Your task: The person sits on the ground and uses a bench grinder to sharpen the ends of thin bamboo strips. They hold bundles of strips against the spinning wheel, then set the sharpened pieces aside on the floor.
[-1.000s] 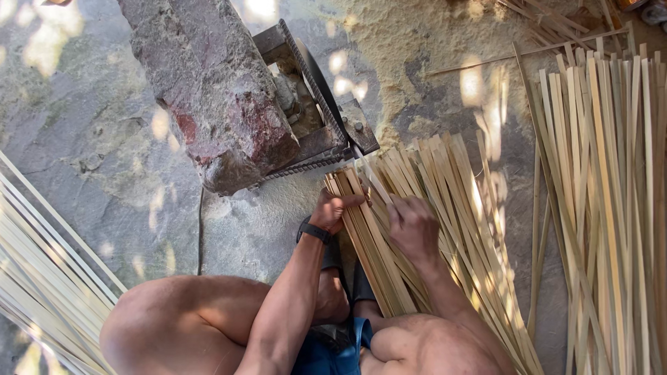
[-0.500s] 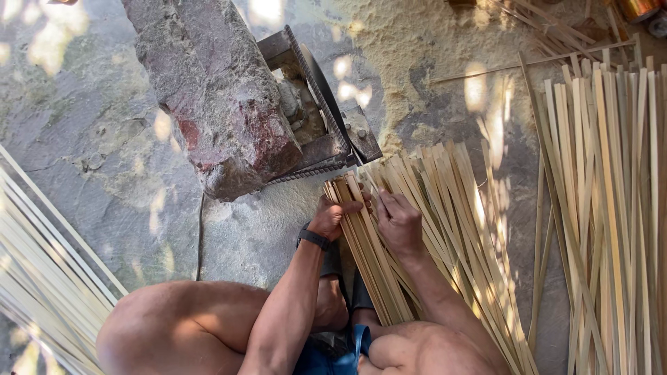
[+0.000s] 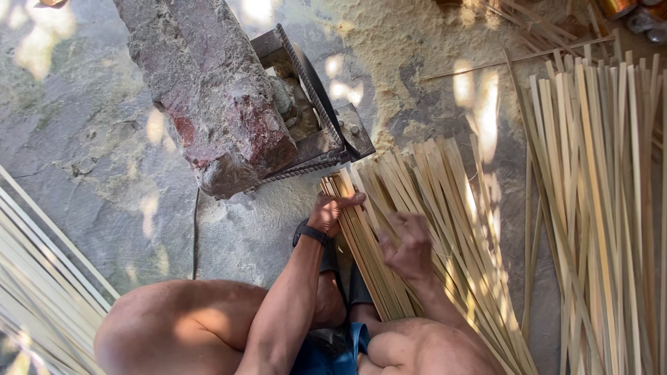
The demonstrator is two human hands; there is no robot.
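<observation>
The left hand (image 3: pixel 332 212) grips the top of a tight bundle of bamboo strips (image 3: pixel 361 243), just below the metal machine (image 3: pixel 316 118). The right hand (image 3: pixel 406 243) is blurred, loosely curled over the fanned strips right of the bundle; its grasp is unclear. Sorting strips seems underway; picking one cleanly needs care.

There are no boxes, labels, signs or screens to see here. The only things like packages are in the top right corner: a shiny orange-gold can (image 3: pixel 617 7) and a grey round can (image 3: pixel 649 19) just beside it, both cut off by the edge
</observation>
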